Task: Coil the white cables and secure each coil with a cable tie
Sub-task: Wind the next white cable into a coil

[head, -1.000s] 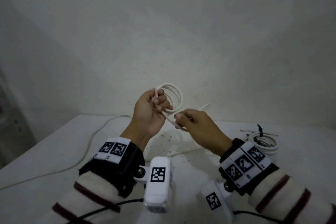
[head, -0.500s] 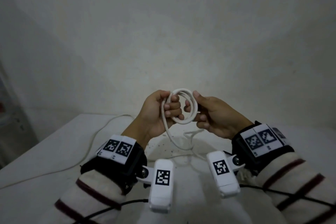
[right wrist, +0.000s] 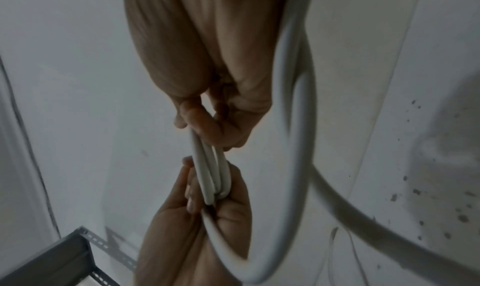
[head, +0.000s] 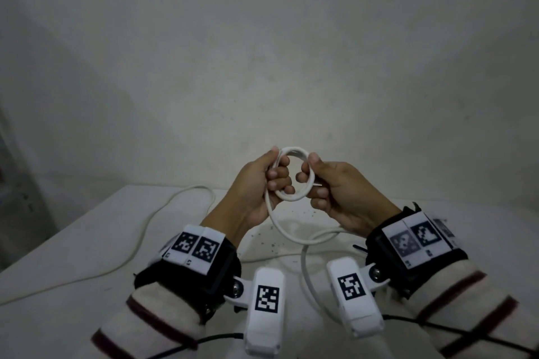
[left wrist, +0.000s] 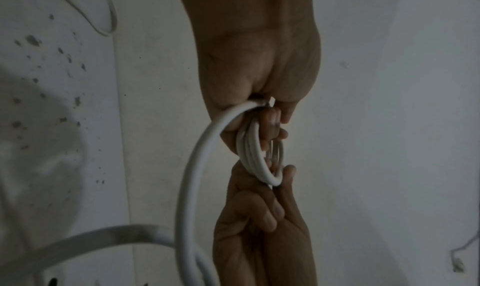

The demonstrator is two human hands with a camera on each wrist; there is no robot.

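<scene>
White wall fills the back, and a white table with small dark specks sits below it. Two hands are up in the air over the table, close together. Between them is one small round coil of smooth white cable, with about three or four loops stacked side by side.

On one side of the coil, the left hand has its fingers curled through the ring and its thumb on top, so it holds the loops tight. Across from it, the right hand pinches the loops between thumb and curled fingers. The hands hide parts of the ring.

One loose tail of the same cable hangs down from the coil, bends in a big curve between the wrists and runs toward the person. A second, thinner white cable lies flat on the table to the left, in a long wavy line.

Each wrist wears a black band with black-and-white square patterns, and the sleeves are cream with dark stripes. A grey metal bar with holes shows low in the right wrist view.
</scene>
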